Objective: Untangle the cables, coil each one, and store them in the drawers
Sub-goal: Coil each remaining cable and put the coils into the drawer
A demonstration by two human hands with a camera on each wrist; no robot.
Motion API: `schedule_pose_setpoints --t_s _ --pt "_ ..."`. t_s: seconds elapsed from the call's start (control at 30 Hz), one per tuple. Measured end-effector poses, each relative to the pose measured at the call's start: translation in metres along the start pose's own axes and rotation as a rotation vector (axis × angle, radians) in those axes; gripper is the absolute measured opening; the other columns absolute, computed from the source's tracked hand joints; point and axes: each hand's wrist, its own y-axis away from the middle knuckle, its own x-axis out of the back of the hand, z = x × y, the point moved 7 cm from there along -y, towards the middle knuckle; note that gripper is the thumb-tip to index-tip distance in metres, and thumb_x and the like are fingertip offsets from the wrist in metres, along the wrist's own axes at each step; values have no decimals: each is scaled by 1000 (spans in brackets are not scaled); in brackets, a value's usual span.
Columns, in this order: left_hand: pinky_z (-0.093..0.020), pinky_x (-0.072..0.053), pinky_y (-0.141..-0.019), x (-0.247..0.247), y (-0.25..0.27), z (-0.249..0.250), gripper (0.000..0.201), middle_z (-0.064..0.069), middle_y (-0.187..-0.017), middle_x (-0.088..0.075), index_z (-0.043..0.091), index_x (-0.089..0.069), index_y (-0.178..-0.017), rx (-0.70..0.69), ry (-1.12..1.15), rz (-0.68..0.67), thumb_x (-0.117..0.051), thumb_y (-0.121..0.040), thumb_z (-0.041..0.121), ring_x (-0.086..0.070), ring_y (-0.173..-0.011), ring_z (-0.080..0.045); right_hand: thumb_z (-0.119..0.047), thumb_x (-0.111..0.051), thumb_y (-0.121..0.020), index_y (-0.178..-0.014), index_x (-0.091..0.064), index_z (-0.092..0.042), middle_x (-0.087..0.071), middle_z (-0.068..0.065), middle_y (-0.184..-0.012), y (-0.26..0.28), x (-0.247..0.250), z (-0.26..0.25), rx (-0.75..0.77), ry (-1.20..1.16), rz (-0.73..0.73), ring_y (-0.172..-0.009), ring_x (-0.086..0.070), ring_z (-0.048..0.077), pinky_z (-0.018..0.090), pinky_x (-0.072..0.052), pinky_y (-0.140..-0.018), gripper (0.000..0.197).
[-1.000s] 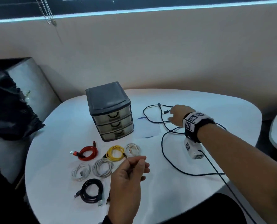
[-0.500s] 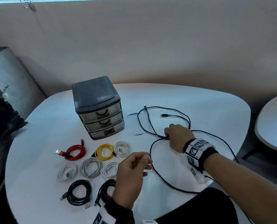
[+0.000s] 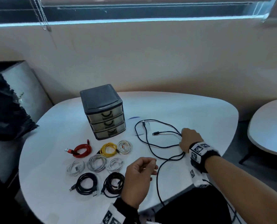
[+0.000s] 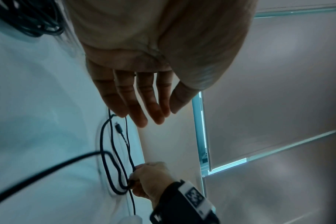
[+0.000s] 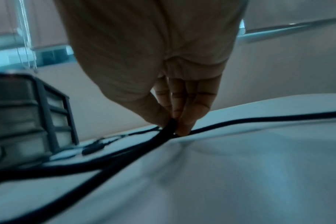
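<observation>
A dark three-drawer unit [image 3: 103, 110] stands on the white table [image 3: 183, 109] with all drawers closed; its side also shows in the right wrist view [image 5: 19, 113]. In front of it lie coiled cables: red [image 3: 82, 150], yellow [image 3: 108, 149], several white or grey ones, and two black coils [image 3: 86, 183]. A loose black cable [image 3: 157, 186] sprawls on the right of the table. My right hand [image 3: 189, 139] pinches strands of that cable [image 5: 136, 151] between thumb and fingertips [image 5: 173, 124]. My left hand [image 3: 141, 173] hovers near the black coils, its fingers [image 4: 144, 109] relaxed and holding nothing.
A second white table [image 3: 272, 126] stands to the right across a gap. A grey chair with a dark cushion [image 3: 8, 110] is at the left. The wall and a window with a blind chain [image 3: 42, 16] lie behind the table.
My right hand has pulled back toward me and to the right, dragging the loose black cable along. My left hand stays raised by the coils. The head view has shifted.
</observation>
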Motion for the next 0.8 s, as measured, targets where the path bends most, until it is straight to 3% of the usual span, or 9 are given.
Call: schedule_pose_setpoints --t_s 0.1,0.17,0.27,0.33,0.37,0.43,0.5,0.63,0.8 --pt "-21 -50 -68 3 -2 10 10 -1 -85 -74 17 -73 -94 -107 -84 1 -63 -94 15 -66 -77 -12 -10 -57 -83 -104 -65 -4 -66 10 -102 23 9 1 44 -111 71 -90 -64 26 33 -54 -77 23" --pt "-19 -50 -74 1 -7 19 11 7 -90 -72 27 -71 -98 -218 -201 9 -64 -94 19 -63 -86 -6 -10 -55 -87 -99 -69 -8 -70 6 -99 49 25 2 87 -197 173 -91 -65 25 31 -53 -76 19" --pt "-24 -38 -102 -14 -17 31 34 29 -128 -50 39 -53 -131 -366 -517 -18 -56 -98 33 -43 -121 4 -13 -57 -92 -100 -70 -14 -72 -1 -91 101 50 -4 207 -306 298 -85 -66 19 32 -53 -79 15" --pt "-30 -27 -113 -31 -22 32 48 25 -136 -39 35 -37 -147 -378 -695 -105 -49 -100 40 -31 -128 0 -13 -59 -92 -97 -70 -17 -71 -6 -83 135 65 -7 274 -368 367 -77 -66 13 32 -53 -77 13" --pt "-32 -31 -111 -38 -24 30 47 21 -133 -48 33 -39 -146 -366 -725 -143 -46 -101 42 -38 -125 -2 -13 -60 -91 -95 -69 -19 -70 -9 -78 149 70 -8 293 -395 399 -73 -65 9 30 -53 -74 12" --pt "-30 -46 -88 -49 -22 27 29 14 -99 -68 27 -59 -126 -355 -660 -178 -46 -102 38 -59 -93 -2 -12 -62 -89 -90 -68 -21 -67 -12 -70 169 80 -6 303 -436 448 -66 -62 4 27 -52 -68 11" --pt "-26 -45 -66 -58 -15 26 22 9 -68 -62 21 -66 -98 -375 -540 -201 -48 -102 33 -55 -62 -3 -13 -62 -88 -88 -67 -22 -64 -12 -66 179 87 -2 281 -444 480 -61 -61 3 25 -51 -63 11" --pt "-25 -35 -54 -65 -3 33 23 13 -51 -45 23 -65 -88 -385 -358 -212 -48 -102 31 -37 -50 -9 -14 -56 -88 -94 -65 -27 -64 -10 -75 176 90 7 235 -369 500 -64 -60 10 32 -52 -68 16" --pt "-24 -28 -51 -62 4 50 26 12 -47 -38 27 -69 -86 -364 -244 -258 -49 -102 30 -31 -51 -12 -25 -56 -93 -125 -62 -34 -62 -9 -117 168 84 11 216 -152 443 -105 -59 15 33 -48 -88 34"
